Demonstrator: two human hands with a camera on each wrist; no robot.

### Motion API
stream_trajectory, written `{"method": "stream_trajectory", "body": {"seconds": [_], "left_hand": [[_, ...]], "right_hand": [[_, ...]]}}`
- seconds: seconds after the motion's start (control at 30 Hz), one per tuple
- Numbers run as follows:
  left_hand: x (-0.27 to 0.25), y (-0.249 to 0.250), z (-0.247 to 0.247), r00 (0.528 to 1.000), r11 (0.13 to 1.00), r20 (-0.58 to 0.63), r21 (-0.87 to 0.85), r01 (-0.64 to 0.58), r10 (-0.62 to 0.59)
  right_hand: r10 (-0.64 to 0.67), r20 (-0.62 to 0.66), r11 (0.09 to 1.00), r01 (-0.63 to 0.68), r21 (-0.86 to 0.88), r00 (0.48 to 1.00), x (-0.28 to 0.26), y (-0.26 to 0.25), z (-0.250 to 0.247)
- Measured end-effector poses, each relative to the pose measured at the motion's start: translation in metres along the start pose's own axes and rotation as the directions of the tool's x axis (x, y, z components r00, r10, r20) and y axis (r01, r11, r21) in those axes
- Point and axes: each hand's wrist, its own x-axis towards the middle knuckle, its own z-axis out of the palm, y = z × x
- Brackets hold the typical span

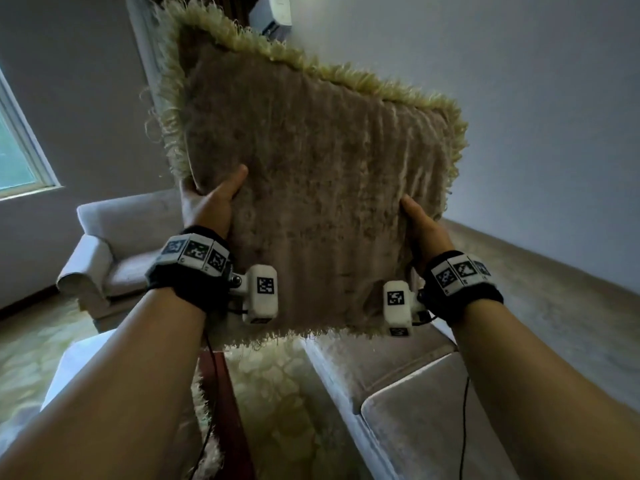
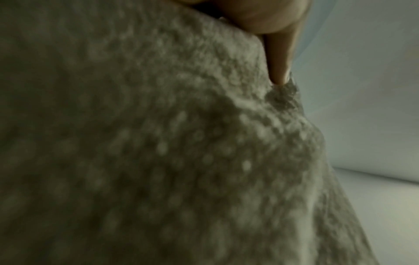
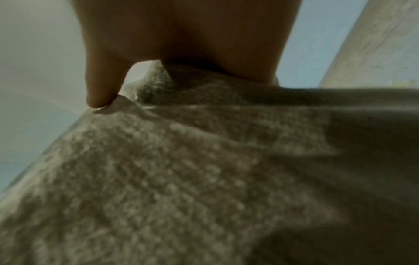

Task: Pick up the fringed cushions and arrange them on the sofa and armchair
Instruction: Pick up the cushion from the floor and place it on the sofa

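Two hands, left hand point(image 1: 207, 202) and right hand point(image 1: 420, 223), grip one fringed cushion point(image 1: 311, 188).

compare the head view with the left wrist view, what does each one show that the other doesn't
Only the head view shows the whole scene: the right hand, the armchair, the sofa, the window, and the cushion's fringe. Only the left wrist view shows a close-up of the thumb pressing into the weave. Both show the left hand gripping the fringed cushion.
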Motion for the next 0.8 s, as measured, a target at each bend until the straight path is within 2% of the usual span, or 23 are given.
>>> {"method": "stream_trajectory", "body": {"seconds": [0.17, 0.3, 0.4, 0.53, 0.6, 0.67, 0.8], "left_hand": [[0.034, -0.029, 0.003, 0.998, 0.996, -0.033, 0.067, 0.058, -0.056], [0.052, -0.057, 0.022, 0.999, 0.998, -0.013, 0.044, 0.037, -0.036], [0.045, -0.059, 0.047, 1.000, 0.998, 0.004, 0.065, 0.021, -0.021], [0.045, -0.069, 0.086, 1.000, 0.997, 0.017, 0.073, 0.009, -0.011], [0.045, -0.074, 0.106, 0.999, 0.993, 0.019, 0.113, 0.029, -0.031], [0.046, -0.080, 0.127, 0.996, 0.987, 0.018, 0.131, 0.089, -0.092], [0.044, -0.094, 0.169, 0.996, 0.981, 0.032, 0.180, 0.074, -0.081]], "right_hand": [[-0.012, -0.132, 1.000, 0.010, -0.021, 0.991, 0.006, 0.003, 0.007], [-0.069, -0.236, 0.997, 0.060, -0.045, 0.969, 0.019, 0.004, 0.000], [-0.044, -0.239, 0.999, 0.039, -0.026, 0.970, 0.045, 0.005, -0.019], [0.081, -0.247, 0.995, -0.091, -0.029, 0.965, 0.087, 0.011, -0.056], [0.145, -0.302, 0.989, -0.151, 0.004, 0.942, 0.123, 0.021, -0.087], [0.147, -0.315, 0.988, -0.151, 0.013, 0.937, 0.160, 0.032, -0.121], [0.175, -0.197, 0.983, -0.182, -0.020, 0.965, 0.141, 0.005, -0.128]]}}
